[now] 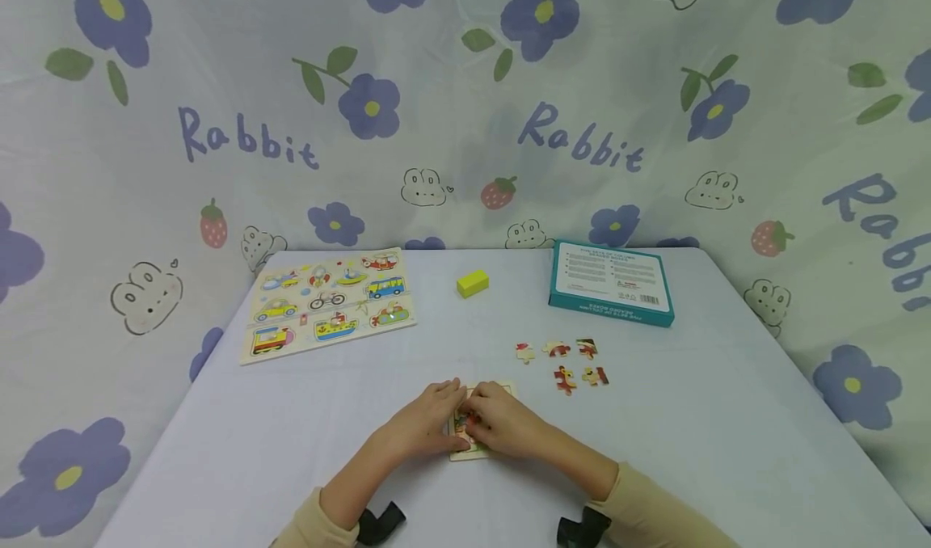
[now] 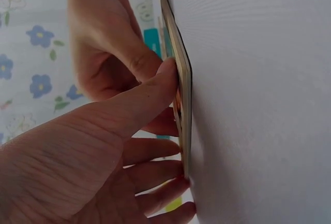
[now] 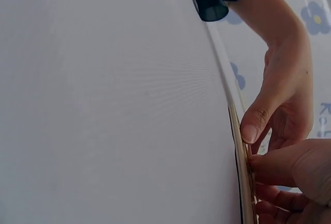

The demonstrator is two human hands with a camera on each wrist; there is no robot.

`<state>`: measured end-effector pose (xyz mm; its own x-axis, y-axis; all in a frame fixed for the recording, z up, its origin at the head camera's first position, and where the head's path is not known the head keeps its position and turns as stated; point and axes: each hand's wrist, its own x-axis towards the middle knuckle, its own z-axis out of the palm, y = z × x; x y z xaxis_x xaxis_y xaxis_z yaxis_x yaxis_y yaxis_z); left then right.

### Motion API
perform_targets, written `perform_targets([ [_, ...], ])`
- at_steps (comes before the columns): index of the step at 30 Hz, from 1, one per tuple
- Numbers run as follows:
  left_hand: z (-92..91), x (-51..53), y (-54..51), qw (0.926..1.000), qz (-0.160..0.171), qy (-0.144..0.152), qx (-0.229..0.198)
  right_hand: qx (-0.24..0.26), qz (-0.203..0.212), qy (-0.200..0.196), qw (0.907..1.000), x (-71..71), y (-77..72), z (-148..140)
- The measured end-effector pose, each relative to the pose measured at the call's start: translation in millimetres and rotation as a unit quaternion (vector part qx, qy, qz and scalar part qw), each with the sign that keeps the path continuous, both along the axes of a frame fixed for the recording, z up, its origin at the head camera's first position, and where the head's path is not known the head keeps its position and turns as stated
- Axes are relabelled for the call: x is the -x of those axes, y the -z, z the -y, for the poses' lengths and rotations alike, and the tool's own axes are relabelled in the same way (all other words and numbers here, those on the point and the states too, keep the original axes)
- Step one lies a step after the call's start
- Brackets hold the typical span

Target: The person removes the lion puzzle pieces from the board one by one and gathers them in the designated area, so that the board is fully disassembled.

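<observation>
A small wooden puzzle board (image 1: 460, 455) lies flat on the white table under both hands, with part of its coloured picture showing between them. At its left side my left hand (image 1: 422, 425) spans the board, thumb on the near part and the straighter fingers along the edge. My right hand (image 1: 509, 425) bends over the middle, thumb and fingertips set on a puzzle piece that they mostly cover. Seen from the left wrist, the right hand (image 2: 108, 38) is behind the left thumb (image 2: 150, 94), both against the board (image 2: 183, 79). Loose jigsaw pieces (image 1: 565, 380) lie to the right.
A wooden vehicle picture board (image 1: 298, 322) lies at the back left. Behind the hands is a yellow block (image 1: 473, 284). A teal and white box (image 1: 609, 281) lies at the back right. The patterned curtain (image 1: 451, 128) hangs behind the table.
</observation>
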<state>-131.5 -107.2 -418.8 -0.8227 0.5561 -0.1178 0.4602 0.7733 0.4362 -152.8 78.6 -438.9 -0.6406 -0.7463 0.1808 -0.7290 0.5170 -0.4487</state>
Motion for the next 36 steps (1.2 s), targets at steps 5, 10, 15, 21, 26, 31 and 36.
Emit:
perform_targets([
  [5, -0.1, 0.4, 0.8, 1.0, 0.004, -0.001, 0.003, -0.006, 0.058, 0.016, 0.9982, 0.3, -2.1, -0.4],
  [10, 0.1, 0.9, 1.3, 1.0, 0.002, 0.002, 0.004, -0.015, 0.076, 0.02, 0.9968, 2.2, -1.8, -1.2],
  [15, 0.1, 0.5, 0.0, 1.0, 0.001, 0.003, 0.003, -0.009, 0.087, 0.02, 0.996, 4.1, -2.2, -1.0],
  [21, 0.3, 0.5, 0.2, 1.0, -0.001, 0.007, -0.001, 0.014, 0.095, 0.021, 0.9952, 5.2, -1.3, -2.3],
  [26, 0.2, 0.7, 1.8, 1.0, -0.002, 0.003, -0.001, 0.032, 0.084, 0.029, 0.9955, 5.7, -0.9, -4.2],
  [31, 0.2, 0.5, 2.1, 1.0, -0.003, 0.0, 0.0, 0.036, 0.066, 0.031, 0.9967, 5.0, -1.0, -4.6],
  [36, 0.6, 0.0, 1.5, 0.9999, 0.001, -0.001, -0.011, 0.027, 0.066, 0.027, 0.9971, 3.3, 0.1, -2.5],
])
